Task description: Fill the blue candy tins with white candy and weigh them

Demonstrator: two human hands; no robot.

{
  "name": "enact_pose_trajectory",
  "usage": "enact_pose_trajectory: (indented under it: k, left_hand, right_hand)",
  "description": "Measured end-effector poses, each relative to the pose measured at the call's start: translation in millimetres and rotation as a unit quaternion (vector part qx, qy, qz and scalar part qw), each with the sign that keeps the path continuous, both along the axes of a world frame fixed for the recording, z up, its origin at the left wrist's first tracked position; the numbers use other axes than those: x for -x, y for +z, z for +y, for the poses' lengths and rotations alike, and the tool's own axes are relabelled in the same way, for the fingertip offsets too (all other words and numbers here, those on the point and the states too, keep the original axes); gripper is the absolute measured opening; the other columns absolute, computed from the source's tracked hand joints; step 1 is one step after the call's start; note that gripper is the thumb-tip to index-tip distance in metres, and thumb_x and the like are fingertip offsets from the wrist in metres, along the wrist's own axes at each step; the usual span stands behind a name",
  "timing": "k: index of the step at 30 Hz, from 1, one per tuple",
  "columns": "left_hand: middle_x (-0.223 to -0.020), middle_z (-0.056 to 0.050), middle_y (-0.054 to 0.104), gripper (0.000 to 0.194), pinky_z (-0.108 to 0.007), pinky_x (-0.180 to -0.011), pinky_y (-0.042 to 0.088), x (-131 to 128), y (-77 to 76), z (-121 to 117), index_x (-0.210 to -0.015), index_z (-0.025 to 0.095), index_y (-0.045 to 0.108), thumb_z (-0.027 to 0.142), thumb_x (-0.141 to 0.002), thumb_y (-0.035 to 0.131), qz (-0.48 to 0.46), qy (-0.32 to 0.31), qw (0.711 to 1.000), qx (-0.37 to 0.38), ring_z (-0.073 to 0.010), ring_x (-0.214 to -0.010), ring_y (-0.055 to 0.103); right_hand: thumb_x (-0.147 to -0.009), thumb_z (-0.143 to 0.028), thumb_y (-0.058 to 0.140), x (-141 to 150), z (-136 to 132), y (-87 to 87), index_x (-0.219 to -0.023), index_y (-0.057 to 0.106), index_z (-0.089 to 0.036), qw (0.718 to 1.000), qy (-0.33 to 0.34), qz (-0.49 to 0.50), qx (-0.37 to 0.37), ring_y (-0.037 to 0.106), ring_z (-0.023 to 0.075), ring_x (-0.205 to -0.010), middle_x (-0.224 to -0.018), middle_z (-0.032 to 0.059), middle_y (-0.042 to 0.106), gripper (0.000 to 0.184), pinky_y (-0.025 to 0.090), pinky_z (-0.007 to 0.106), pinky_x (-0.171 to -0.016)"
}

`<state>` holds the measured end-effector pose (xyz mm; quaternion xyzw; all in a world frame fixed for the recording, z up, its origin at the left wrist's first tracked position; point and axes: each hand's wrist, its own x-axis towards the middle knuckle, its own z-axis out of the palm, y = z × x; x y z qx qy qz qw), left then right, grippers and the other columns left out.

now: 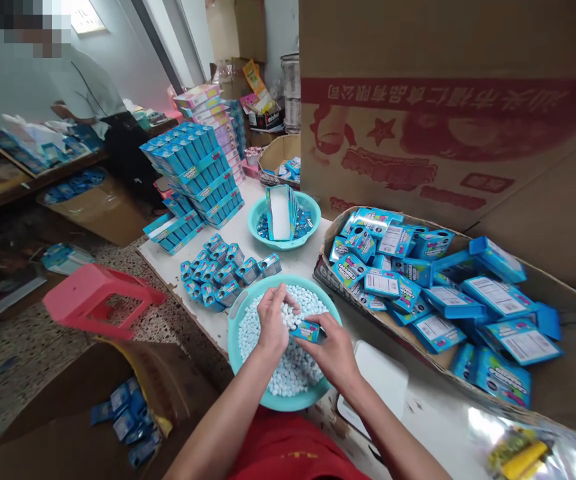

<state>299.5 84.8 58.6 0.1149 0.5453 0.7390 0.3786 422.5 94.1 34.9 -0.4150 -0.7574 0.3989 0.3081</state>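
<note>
Over a turquoise basin (235, 363) full of small white candies (295, 375), both hands work close together. My left hand (272, 321) is cupped with its fingers curled round a heap of the white candies (291, 316). Between the thumb and fingers of my right hand (335, 353) is a small blue candy box (307, 331), tilted with one end against the candies in the left palm. Whether candies are inside the box is hidden. Just beyond the basin stand several small blue boxes (225, 273) grouped on the table.
A long carton (418, 363) of blue boxes lies at right, beside a white scale-like object (381, 380). Behind the basin sits a second turquoise bowl (283, 245) with flat cards. Stacked display trays (201, 177) rise at back left. A red stool (98, 293) and an open carton (68, 407) are at left.
</note>
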Motion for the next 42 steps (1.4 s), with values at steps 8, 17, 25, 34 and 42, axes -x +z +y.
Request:
enact_pose_trajectory:
  k: [8, 17, 25, 34, 42]
  left_hand:
    - [-0.053, 0.003, 0.048, 0.036, -0.023, -0.053, 0.042, -4.5, 3.8, -0.6, -0.059, 0.018, 0.049, 0.047, -0.073, 0.065, 0.01, 0.004, 1.0, 0.002, -0.0097, -0.049, 0.05]
    - [-0.047, 0.001, 0.051, 0.039, -0.025, -0.06, 0.044, -8.9, 8.7, -7.6, -0.055, 0.017, 0.051, 0.046, -0.079, 0.06, 0.035, -0.008, 0.999, 0.005, -0.0112, -0.049, 0.053]
    - [-0.051, 0.004, 0.049, 0.037, -0.023, -0.054, 0.043, -10.6, 8.7, -8.7, -0.064, 0.018, 0.052, 0.051, -0.075, 0.063, 0.04, 0.015, 0.999, 0.009, -0.0094, -0.049, 0.05]
    - [-0.054, 0.005, 0.048, 0.032, -0.022, -0.051, 0.042, -14.3, 5.0, -11.0, -0.069, 0.017, 0.053, 0.047, -0.076, 0.062, 0.026, -0.003, 1.0, 0.008, -0.0086, -0.048, 0.048]
    - [-0.053, 0.004, 0.05, 0.027, -0.022, -0.051, 0.043, -18.6, 20.9, -16.3, -0.075, 0.018, 0.053, 0.044, -0.08, 0.059, 0.022, -0.043, 0.999, -0.026, -0.0093, -0.047, 0.05]
  right_hand:
    - [-0.069, -0.033, 0.071, -2.6, -1.6, 4.1, -0.088, 0.063, -0.023, 1.0, -0.009, 0.022, -0.016, 0.063, 0.0232, -0.083, -0.085, 0.0035, 0.067, 0.023, 0.047, 0.034, -0.072]
    - [-0.07, -0.031, 0.072, -2.8, -5.7, 6.5, -0.09, 0.063, -0.022, 0.999, -0.01, 0.034, 0.014, 0.062, 0.0229, -0.083, -0.086, 0.0039, 0.066, 0.024, 0.047, 0.034, -0.073]
    - [-0.069, -0.035, 0.072, -3.4, -11.0, 11.3, -0.089, 0.064, -0.023, 0.999, -0.028, 0.037, 0.005, 0.063, 0.0241, -0.085, -0.087, 0.004, 0.067, 0.025, 0.048, 0.035, -0.074]
    - [-0.069, -0.033, 0.072, -4.3, -16.3, 6.3, -0.088, 0.064, -0.022, 0.998, -0.032, 0.039, 0.023, 0.063, 0.0245, -0.085, -0.088, 0.0044, 0.068, 0.024, 0.048, 0.036, -0.075]
    - [-0.071, -0.027, 0.072, -2.6, -18.6, 14.5, -0.094, 0.063, -0.022, 0.994, -0.028, 0.102, 0.022, 0.061, 0.0216, -0.089, -0.092, 0.0034, 0.066, 0.025, 0.047, 0.033, -0.078]
